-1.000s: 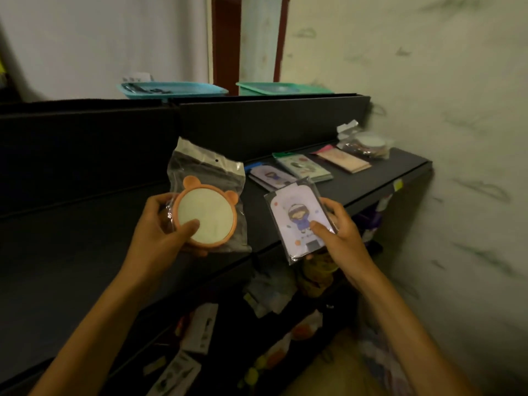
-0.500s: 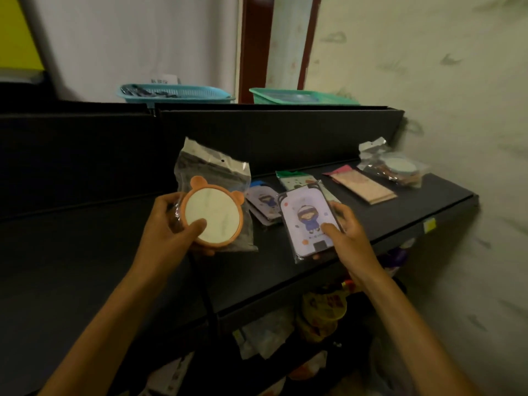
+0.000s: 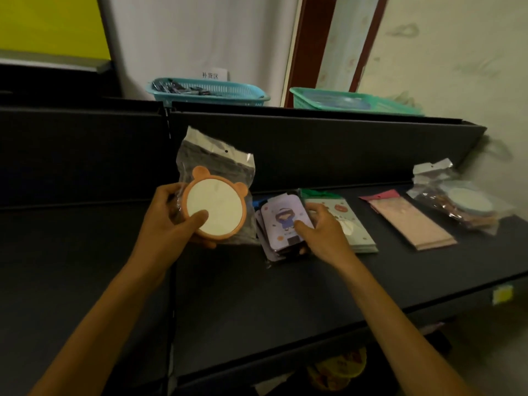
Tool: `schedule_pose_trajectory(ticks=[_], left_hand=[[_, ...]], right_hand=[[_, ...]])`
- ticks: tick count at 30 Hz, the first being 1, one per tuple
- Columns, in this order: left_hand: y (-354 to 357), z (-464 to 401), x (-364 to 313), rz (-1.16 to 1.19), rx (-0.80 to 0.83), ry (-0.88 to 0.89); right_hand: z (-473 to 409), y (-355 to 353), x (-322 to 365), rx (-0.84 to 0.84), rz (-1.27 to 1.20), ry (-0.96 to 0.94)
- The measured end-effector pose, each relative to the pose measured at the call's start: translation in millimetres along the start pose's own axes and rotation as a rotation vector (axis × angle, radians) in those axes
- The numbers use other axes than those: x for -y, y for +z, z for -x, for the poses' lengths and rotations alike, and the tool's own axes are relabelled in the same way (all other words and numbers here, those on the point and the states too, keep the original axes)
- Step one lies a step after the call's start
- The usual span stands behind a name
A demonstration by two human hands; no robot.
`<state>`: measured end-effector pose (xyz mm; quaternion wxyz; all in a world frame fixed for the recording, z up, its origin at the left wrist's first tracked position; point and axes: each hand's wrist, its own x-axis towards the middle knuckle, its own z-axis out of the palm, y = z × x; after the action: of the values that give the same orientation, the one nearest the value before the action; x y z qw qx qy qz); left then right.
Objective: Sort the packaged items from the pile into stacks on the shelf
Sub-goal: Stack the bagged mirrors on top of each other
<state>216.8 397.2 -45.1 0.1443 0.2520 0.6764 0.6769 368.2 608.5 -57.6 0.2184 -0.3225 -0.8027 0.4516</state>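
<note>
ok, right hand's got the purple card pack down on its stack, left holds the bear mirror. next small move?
Probably let go with the right hand: the purple card pack already lies on the matching purple stack on the shelf. The left hand holds the bagged bear mirror, unplaced.

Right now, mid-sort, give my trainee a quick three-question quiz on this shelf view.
1. True or false: the left hand holds the bagged orange bear-eared mirror above the shelf.
2. The right hand sets the purple cartoon card on: A) the pink packets B) the purple stack C) the blue basket.
3. What lies just right of that stack?

Key: 1 true; 2 B; 3 the green packets.
</note>
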Motion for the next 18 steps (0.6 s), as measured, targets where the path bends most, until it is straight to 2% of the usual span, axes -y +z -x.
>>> schedule_pose_trajectory(ticks=[5,10,13,18], left_hand=[[24.3,-7.1,-2.8,-0.027,-0.012,0.024],[75.3,-10.3,-3.1,-0.031,0.033,0.043],[117.8,-11.6,-1.3,-0.059,0.046,0.057],[193.1,-10.7,0.7,-0.094,0.073,0.005]], right_hand=[[-7.1,-25.6,-10.0,-0.061,0.393,-0.127],[-18.6,-91.3,-39.6,-0.067,0.613,-0.304],[-21.5,-132.0,-65.8,-0.022,0.72,-0.274],[-26.8,-193.7,-108.0,-0.028,0.743,-0.264]])
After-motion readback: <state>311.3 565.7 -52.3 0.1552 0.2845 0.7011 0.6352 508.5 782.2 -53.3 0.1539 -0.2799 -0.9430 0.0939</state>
